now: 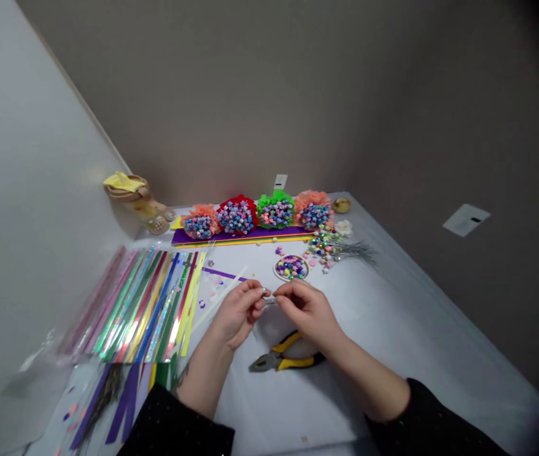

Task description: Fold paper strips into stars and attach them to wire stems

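Both hands meet over the middle of the white table. My left hand [239, 311] is closed, thumb and fingertips pinching a small pale strip [270, 301] that spans the gap to the other hand. Fingers bent, my right hand [308, 311] pinches near the strip's other end. What the piece is made of is too small to tell. Just below lie pliers [276, 361] with yellow and black handles, jaws to the left, partly behind my right forearm. Beyond my fingers sits a round dish [275, 269] of small coloured paper stars [291, 266].
Shiny coloured strips [143, 304] in clear plastic cover the left side, with purple strips [124, 405] and dark wires [107, 389] below. Ruffled paper flowers [237, 214] filled with stars line the back, near a boot-shaped ornament [143, 202]. Wired stars [329, 247] lie at back right.
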`<state>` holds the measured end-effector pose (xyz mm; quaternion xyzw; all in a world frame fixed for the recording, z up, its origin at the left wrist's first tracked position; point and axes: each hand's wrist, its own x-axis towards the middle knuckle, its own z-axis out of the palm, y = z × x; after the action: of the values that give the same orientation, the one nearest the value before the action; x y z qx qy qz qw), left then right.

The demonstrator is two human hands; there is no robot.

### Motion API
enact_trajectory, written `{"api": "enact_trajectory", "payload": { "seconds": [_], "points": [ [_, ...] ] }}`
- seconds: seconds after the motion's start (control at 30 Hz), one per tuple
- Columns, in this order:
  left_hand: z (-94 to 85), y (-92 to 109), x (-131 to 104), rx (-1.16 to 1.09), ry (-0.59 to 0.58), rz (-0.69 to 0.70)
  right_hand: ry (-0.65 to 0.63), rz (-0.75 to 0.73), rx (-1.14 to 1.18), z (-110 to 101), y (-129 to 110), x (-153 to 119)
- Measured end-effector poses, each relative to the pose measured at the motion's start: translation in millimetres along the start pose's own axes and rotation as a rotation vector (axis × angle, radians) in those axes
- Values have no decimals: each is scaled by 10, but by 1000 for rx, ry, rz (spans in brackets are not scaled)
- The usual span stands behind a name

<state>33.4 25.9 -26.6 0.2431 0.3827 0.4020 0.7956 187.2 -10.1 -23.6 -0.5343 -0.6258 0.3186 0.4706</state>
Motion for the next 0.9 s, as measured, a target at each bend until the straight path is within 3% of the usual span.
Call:
{"api": "enact_trajectory", "payload": {
  "seconds": [0.23, 0.47, 0.77, 0.9],
  "points": [
    [68, -46, -75, 39, 5, 22, -54, 84, 60, -83, -26, -37],
    [153, -72, -126, 8, -22, -35, -210, 470, 462, -75, -6, -66],
    [130, -107, -138, 3, -50, -41, -194, 412, 476, -98, -97, -52],
    [142, -92, -148, -2, -60, -40, -217, 453, 558, -103, -76, -77]
  ]
}}
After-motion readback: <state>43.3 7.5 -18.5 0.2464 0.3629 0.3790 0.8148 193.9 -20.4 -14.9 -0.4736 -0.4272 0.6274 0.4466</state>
